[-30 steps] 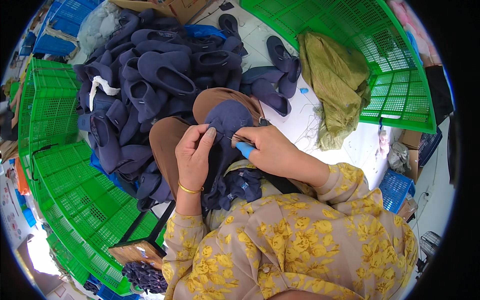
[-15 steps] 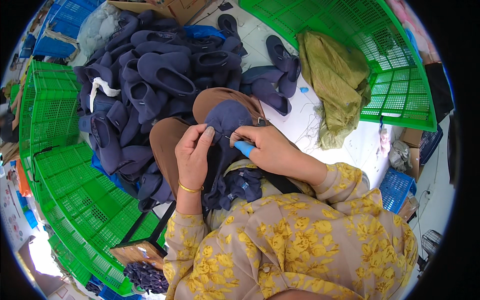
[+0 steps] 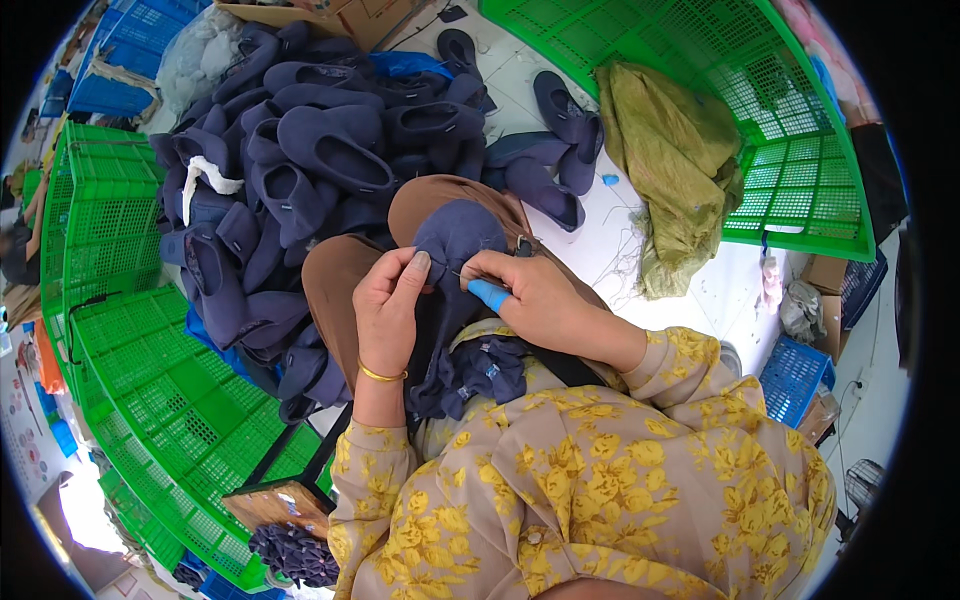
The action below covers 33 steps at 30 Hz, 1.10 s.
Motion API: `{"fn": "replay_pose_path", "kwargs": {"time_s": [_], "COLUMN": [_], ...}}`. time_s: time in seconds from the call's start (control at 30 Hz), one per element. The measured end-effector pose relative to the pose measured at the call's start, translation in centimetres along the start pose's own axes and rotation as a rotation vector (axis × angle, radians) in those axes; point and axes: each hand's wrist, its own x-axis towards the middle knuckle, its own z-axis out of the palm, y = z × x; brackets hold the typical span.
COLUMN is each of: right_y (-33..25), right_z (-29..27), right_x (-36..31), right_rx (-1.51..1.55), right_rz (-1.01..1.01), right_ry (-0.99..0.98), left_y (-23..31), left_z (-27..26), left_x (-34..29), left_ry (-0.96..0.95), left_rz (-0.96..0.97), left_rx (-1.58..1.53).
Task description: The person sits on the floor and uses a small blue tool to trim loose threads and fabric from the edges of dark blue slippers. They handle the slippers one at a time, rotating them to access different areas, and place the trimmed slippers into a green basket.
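Observation:
A navy cloth slipper (image 3: 460, 228) rests against my knees, its rounded end up. My left hand (image 3: 386, 315) is closed, thumb and finger pinching the slipper's edge on its left side. Across from it, my right hand (image 3: 545, 300), with blue tape wrapped on a finger, pinches close at the slipper's right side. A thin line, like a thread or needle, shows between the two hands; what exactly the right fingertips hold is too small to make out. Navy fabric pieces (image 3: 488, 370) lie bunched in my lap.
A large heap of navy slippers (image 3: 330, 150) lies ahead and left, with a few loose slippers (image 3: 545, 190) to its right. Green plastic crates (image 3: 170, 370) flank the left; another green crate (image 3: 790, 170) and an olive sack (image 3: 670, 150) stand right. A blue basket (image 3: 795, 380) is farther right.
Almost nothing differs. Both hands keep their pinch at the slipper, and the right fingertips have shifted very slightly; the whole view has moved a touch.

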Motion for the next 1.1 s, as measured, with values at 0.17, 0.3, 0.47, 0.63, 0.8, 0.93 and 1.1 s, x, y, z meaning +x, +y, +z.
{"fn": "replay_pose_path", "kwargs": {"time_s": [0.17, 0.3, 0.47, 0.63, 0.8, 0.93, 1.1], "right_y": [0.8, 0.6, 0.5, 0.6, 0.5, 0.6, 1.5], "right_z": [0.8, 1.1, 1.0, 1.6, 2.0, 2.3, 3.2], "right_x": [0.1, 0.1, -0.1, -0.3, -0.4, -0.3, 0.1], "right_rx": [0.001, 0.005, 0.004, -0.008, 0.026, 0.087, 0.132], "right_rz": [-0.055, -0.042, -0.040, -0.008, -0.007, -0.003, -0.045], "right_ry": [0.061, 0.075, 0.086, 0.129, 0.187, 0.209, 0.244], "left_y": [0.0, -0.1, 0.6, 1.0, 0.8, 0.8, 0.8], "left_z": [0.1, 0.0, 0.1, 0.2, 0.4, 0.6, 0.7], "left_x": [-0.2, -0.4, 0.2, 0.4, 0.3, 0.2, 0.1], "left_ry": [-0.003, 0.012, -0.007, -0.020, -0.019, -0.010, -0.019], "left_rz": [-0.013, -0.064, -0.125, -0.160, -0.167, -0.176, -0.167], "left_rx": [-0.009, -0.013, 0.010, 0.026, -0.012, -0.015, -0.044]}}
